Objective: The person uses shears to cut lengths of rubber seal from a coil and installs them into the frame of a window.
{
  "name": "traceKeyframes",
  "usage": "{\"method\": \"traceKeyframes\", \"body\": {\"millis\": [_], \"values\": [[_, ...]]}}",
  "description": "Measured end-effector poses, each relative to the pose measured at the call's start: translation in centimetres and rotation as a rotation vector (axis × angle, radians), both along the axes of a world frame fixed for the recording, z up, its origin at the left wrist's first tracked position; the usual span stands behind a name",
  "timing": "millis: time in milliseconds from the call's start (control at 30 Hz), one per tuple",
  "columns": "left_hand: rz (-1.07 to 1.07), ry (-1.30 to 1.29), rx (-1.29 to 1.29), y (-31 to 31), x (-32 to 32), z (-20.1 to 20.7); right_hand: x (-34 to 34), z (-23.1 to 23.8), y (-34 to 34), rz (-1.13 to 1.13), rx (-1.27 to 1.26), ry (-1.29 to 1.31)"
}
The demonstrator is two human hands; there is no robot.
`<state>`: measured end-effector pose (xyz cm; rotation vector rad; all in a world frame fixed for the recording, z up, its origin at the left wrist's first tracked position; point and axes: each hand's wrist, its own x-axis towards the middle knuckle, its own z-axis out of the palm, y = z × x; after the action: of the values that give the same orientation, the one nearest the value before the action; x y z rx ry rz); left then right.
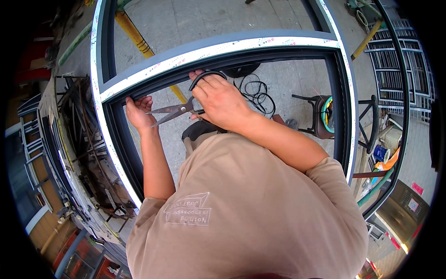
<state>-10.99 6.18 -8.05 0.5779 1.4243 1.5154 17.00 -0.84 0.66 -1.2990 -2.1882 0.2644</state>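
"Where were the scissors point(179, 109)?"

"Centre of the frame, blades open and pointing left, the right hand point(222, 100) closed around their black handles."

"And the left hand point(139, 113)?"

"Just left of the blade tips, fingers curled against the dark rubber seal point(121, 135) inside the grey window frame point(223, 46)."

Bright, even daylight falls on my work from above, with soft shadows on the pale pavement point(278, 83). My view is sharp in the middle. Straight bars of the window frame point(223, 49) bow outward, and the rim darkens to black, slightly blurred.
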Motion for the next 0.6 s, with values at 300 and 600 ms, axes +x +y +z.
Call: {"method": "traceKeyframes", "body": {"millis": [300,600], "values": [[0.016,0.035,-0.025,-0.1,0.4,0.7,1.3,0.3,-0.9,-0.119,-0.060,-0.031],[0.032,0.041,-0.013,0.1,0.3,0.1,4.2,-1.0,-2.7,-0.225,-0.021,-0.094]]}}
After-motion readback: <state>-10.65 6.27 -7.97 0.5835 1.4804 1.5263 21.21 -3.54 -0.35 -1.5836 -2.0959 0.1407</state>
